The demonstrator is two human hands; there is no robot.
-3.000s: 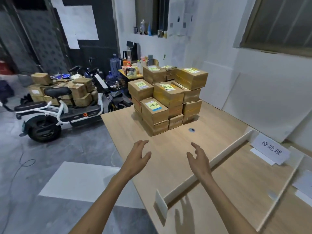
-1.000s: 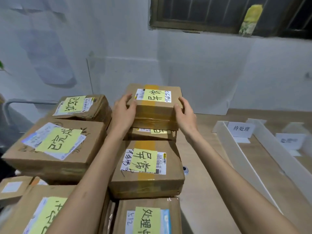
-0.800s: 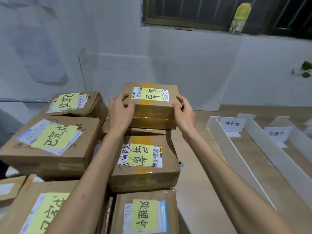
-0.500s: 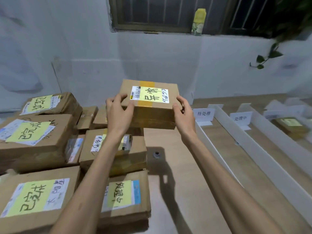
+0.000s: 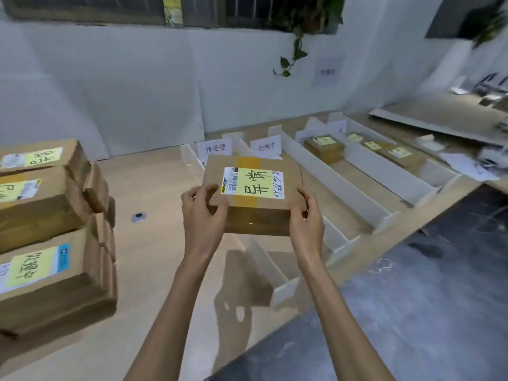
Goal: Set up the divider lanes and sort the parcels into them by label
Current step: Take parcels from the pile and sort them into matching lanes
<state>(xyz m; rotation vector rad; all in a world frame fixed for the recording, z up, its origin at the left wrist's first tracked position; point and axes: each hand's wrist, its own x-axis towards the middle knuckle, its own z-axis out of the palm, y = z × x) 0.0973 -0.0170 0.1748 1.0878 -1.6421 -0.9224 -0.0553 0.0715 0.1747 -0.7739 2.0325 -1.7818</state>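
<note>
Left hand [image 5: 204, 213] and right hand [image 5: 306, 215] each grip a short end of the parcel [image 5: 253, 215], holding it in the air over the tabletop [image 5: 154, 257], right above the near end of the divider lanes [image 5: 341, 184]. It looks like stiff taped cardboard, probably light. The tape might be slick, so I'd keep gripping the ends. Long axis runs left to right, yellow label [image 5: 254, 184] facing up, writing upside down to me. Further back, a few sorted parcels [image 5: 324, 145] sit in the far lanes

A white wall [image 5: 123, 78] runs beneath a dark window [image 5: 242, 8], with trailing plant [image 5: 295, 48], wooden table [image 5: 154, 188] and grey floor [image 5: 439, 284].
</note>
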